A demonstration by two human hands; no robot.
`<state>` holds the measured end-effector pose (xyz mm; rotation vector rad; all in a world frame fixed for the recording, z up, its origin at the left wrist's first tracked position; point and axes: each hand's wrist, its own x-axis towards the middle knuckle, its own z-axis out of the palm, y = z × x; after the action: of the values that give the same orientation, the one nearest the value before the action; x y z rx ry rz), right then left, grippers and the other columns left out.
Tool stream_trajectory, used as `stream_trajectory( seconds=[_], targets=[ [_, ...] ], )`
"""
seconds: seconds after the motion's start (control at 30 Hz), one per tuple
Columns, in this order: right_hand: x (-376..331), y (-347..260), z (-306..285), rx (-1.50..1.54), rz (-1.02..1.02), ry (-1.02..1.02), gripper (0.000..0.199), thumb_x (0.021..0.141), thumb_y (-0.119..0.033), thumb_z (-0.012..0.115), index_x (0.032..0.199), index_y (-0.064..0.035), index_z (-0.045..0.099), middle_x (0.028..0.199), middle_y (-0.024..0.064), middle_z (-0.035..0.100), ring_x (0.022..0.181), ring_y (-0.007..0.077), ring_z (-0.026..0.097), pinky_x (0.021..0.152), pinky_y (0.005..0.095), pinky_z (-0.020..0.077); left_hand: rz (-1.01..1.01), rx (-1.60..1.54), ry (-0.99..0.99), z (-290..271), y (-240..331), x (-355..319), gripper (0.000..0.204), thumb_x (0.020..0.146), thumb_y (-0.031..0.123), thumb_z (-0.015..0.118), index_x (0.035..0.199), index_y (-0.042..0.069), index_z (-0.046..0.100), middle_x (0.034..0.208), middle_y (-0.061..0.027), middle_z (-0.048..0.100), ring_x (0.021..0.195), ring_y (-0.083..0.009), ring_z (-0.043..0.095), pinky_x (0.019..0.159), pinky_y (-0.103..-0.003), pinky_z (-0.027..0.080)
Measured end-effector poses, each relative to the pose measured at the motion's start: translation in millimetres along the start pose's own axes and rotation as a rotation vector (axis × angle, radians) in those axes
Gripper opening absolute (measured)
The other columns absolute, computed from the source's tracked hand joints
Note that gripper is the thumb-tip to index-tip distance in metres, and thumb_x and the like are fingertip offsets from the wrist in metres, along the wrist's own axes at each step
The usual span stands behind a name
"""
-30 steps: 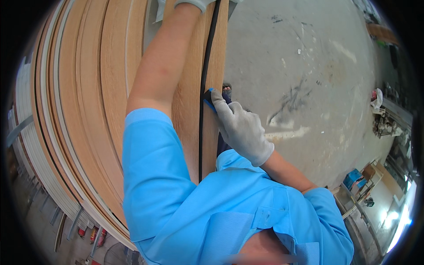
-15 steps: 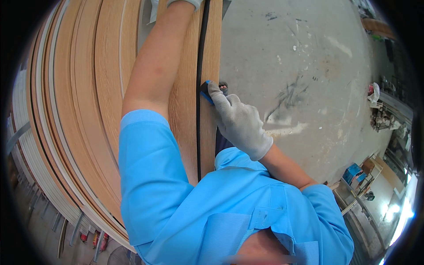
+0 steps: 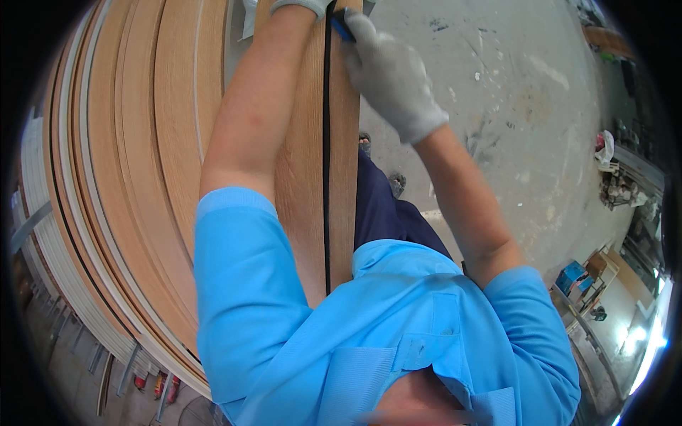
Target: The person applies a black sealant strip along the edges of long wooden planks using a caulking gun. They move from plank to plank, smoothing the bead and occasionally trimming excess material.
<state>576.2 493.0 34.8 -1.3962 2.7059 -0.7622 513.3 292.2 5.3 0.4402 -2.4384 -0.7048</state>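
Note:
A long wood-grain panel [image 3: 304,170] runs away from my body, with a narrow black strip [image 3: 327,177] along its length. My right hand [image 3: 392,82], in a grey work glove, is closed around a small black and blue hand tool [image 3: 342,28]; the tool's exact kind is unclear. It sits at the panel's far part, beside the black strip. My left hand [image 3: 305,6] reaches to the top edge of the picture, over the same panel. Only its glove's cuff area shows there, so the fingers are out of sight.
Several more wood-grain panels [image 3: 181,92] and white-edged profiles lie to the left on metal supports [image 3: 32,226]. Grey concrete floor [image 3: 497,92] with stains stretches on the right. A shelf with a blue box [image 3: 572,278] stands at the lower right. Red items [image 3: 170,389] are at the lower left.
My right hand has slid forward along the panel with the black and blue tool, arriving close to my left hand. My left arm has stayed nearly in place.

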Motion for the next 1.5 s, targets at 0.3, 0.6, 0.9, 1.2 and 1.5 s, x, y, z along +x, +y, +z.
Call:
stream_trajectory(
  seconds=[0.3, 0.6, 0.9, 1.2, 1.5],
  targets=[
    [-20.3, 6.6, -1.9, 0.102, 0.03, -0.134, 0.051, 0.093, -0.012, 0.061, 0.142, -0.0088, 0.049, 0.084, 0.0239, 0.069, 0.075, 0.0433, 0.069, 0.063, 0.0556, 0.0538, -0.002, -0.008, 0.016, 1.3, 0.0, 3.4, 0.011, 0.079, 0.013, 0.068, 0.08, 0.01, 0.078, 0.084, -0.0174, 0.074, 0.079, -0.0332, 0.073, 0.077, -0.043, 0.057],
    [-28.3, -3.4, -12.7, 0.08, 0.023, -0.204, 0.059, 0.093, -0.011, 0.063, 0.148, -0.0079, 0.044, 0.092, 0.0233, 0.068, 0.072, 0.0414, 0.07, 0.065, 0.0514, 0.0573, 0.01, -0.087, 0.047, -8.9, 3.2, -7.5, 0.011, 0.082, 0.013, 0.07, 0.085, 0.007, 0.078, 0.088, -0.0186, 0.074, 0.084, -0.0322, 0.074, 0.077, -0.042, 0.057],
    [35.8, 26.5, -5.0, 0.016, -0.049, -0.203, 0.051, 0.099, -0.015, 0.055, 0.146, -0.0018, 0.044, 0.082, 0.0185, 0.067, 0.065, 0.0337, 0.072, 0.055, 0.0428, 0.0596, -0.187, -0.053, 0.006, -43.1, 31.4, -11.5, 0.039, 0.083, 0.016, 0.081, 0.118, 0.003, 0.07, 0.096, -0.0124, 0.073, 0.089, -0.0239, 0.071, 0.08, -0.034, 0.057],
    [40.8, 46.5, -12.7, 0.077, -0.131, -0.357, 0.056, 0.098, -0.012, 0.055, 0.151, -0.0022, 0.04, 0.083, 0.0152, 0.066, 0.058, 0.028, 0.071, 0.046, 0.0381, 0.0579, -0.983, -1.429, 0.319, -50.3, -77.1, 97.1, 0.057, 0.095, 0.01, 0.068, 0.14, -0.007, 0.038, 0.104, -0.0178, 0.064, 0.089, -0.0281, 0.067, 0.083, -0.04, 0.059],
    [56.5, 53.8, -28.7, 0.128, -0.138, -0.533, 0.066, 0.093, -0.016, 0.064, 0.154, -0.0051, 0.039, 0.087, 0.0153, 0.065, 0.065, 0.0287, 0.07, 0.054, 0.0416, 0.0601, -0.137, -0.907, -0.295, -33.1, 39.1, 206.0, 0.021, 0.095, 0.021, 0.07, 0.1, 0.001, 0.07, 0.084, -0.0019, 0.067, 0.074, -0.0114, 0.062, 0.069, -0.028, 0.053]
  ],
)
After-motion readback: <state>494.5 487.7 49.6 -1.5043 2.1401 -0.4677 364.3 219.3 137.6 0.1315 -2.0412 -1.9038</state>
